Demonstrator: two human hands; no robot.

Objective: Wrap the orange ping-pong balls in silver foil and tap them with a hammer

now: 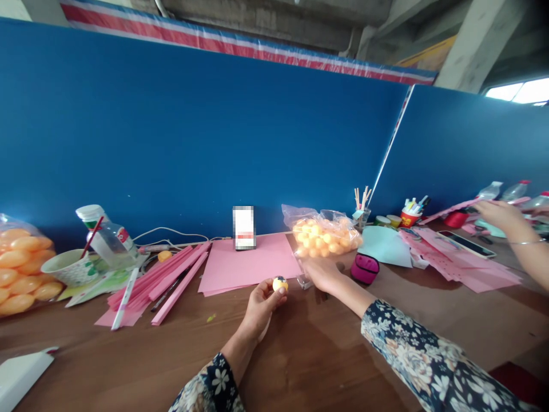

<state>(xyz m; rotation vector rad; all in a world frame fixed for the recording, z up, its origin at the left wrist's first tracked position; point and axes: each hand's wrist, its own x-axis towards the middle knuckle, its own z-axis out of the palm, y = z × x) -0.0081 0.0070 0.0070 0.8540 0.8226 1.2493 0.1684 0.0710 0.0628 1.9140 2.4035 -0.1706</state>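
Left hand is pinching a small yellow ball between thumb and fingertips, holding it just above the table in front of the pink paper. Right hand is reaching to the bottom edge of the bag of balls, beside the pink case; can't tell if its fingers are gripping anything. Another person's hand is working well apart, far right.
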